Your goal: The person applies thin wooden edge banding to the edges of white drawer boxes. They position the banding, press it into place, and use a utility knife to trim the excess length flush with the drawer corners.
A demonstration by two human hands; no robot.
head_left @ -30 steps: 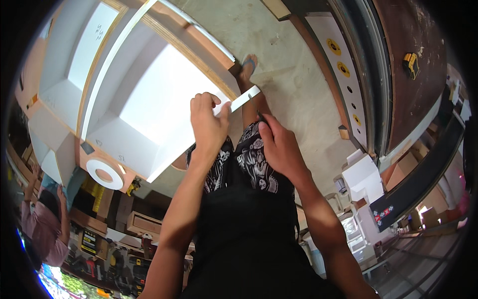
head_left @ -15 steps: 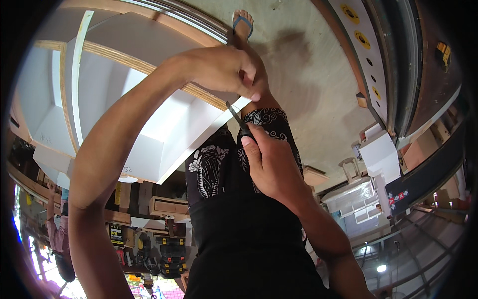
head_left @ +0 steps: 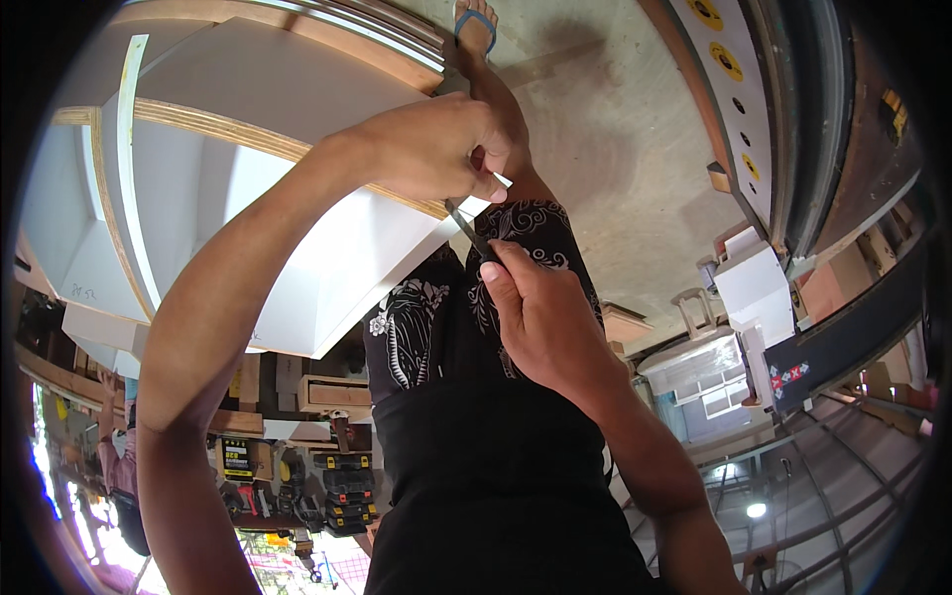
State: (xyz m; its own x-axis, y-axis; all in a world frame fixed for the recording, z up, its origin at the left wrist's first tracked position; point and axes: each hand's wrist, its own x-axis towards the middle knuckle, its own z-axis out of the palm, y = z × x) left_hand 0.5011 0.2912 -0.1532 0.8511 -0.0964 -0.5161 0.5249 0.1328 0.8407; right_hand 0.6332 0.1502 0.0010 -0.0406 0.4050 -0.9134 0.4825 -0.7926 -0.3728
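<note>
My left hand (head_left: 436, 149) is closed over the corner of a white cabinet (head_left: 347, 283) with bare plywood edges. Between its thumb and fingers pokes the end of a thin white strip (head_left: 504, 180); the rest of the strip is hidden by the hand. My right hand (head_left: 545, 317) grips the dark handle of a knife (head_left: 464, 222), thumb along the top. Its narrow blade points up and left, with the tip at the cabinet corner just below my left hand. Whether the blade touches the edge I cannot tell.
Beside the cabinet is my foot in a blue sandal (head_left: 476, 30) on the concrete floor (head_left: 595, 178). A long white panel with yellow round marks (head_left: 726, 59) runs along the right. Black tool cases (head_left: 347, 486) and another person (head_left: 121, 466) are at the lower left.
The cabinet has shifted slightly left in view. The white strip's end now sticks out from my left fingers, and the knife tip sits closer to the corner.
</note>
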